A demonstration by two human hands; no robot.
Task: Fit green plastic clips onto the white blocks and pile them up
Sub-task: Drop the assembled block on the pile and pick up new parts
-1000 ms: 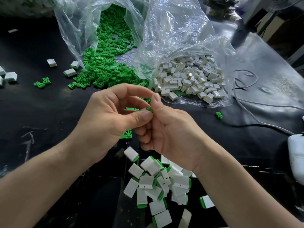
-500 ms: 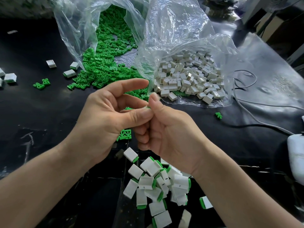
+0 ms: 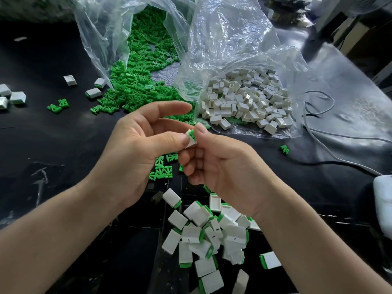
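Observation:
Above the middle of the black table, my left hand point(image 3: 135, 153) pinches a small white block point(image 3: 190, 141) between thumb and fingers. My right hand point(image 3: 220, 168) pinches a green clip point(image 3: 192, 134) at the block's upper end with thumb and forefinger. How deep the clip sits in the block is hidden by my fingertips. Below my hands lies a pile of white blocks with green clips fitted point(image 3: 212, 236). A few loose green clips point(image 3: 163, 168) lie under my left palm.
A clear bag spills loose green clips point(image 3: 140, 81) at the back centre. Beside it, a second clear bag holds bare white blocks point(image 3: 248, 102). Stray blocks point(image 3: 12, 97) lie far left. Grey and black cables point(image 3: 331, 145) and a white object point(image 3: 382, 204) are at the right.
My hands have lifted slightly and parted a little. The white block with the green clip at its end now shows between my fingertips; earlier only a sliver of green was visible.

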